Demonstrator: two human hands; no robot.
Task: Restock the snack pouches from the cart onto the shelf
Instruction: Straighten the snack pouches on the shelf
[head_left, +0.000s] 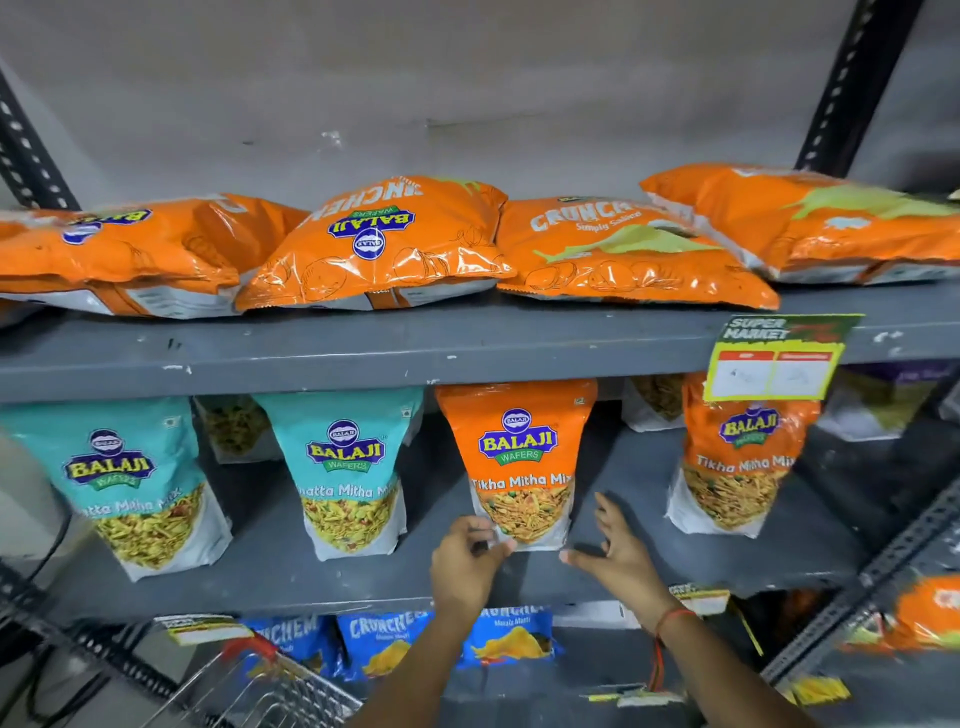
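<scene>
An orange Tikha Mitha Mix pouch (519, 467) stands upright on the grey middle shelf (639, 530). My left hand (467, 564) pinches its lower left corner. To the pouch's right, my right hand (618, 553) has its fingers spread and holds nothing, with the thumb tip close to the lower right corner. A second orange Tikha Mitha Mix pouch (737, 462) stands further right, and two teal Khatta Mitha Mix pouches (348, 473) (124, 483) stand to the left. The wire cart (270, 693) shows at the bottom left.
Several orange Crunchem bags (379, 244) lie flat on the top shelf. A supermarket price tag (774, 358) hangs from that shelf's front edge. Blue Crunchem bags (389, 639) fill the shelf below. More pouches stand behind the front row. Dark perforated uprights (852, 88) frame the rack.
</scene>
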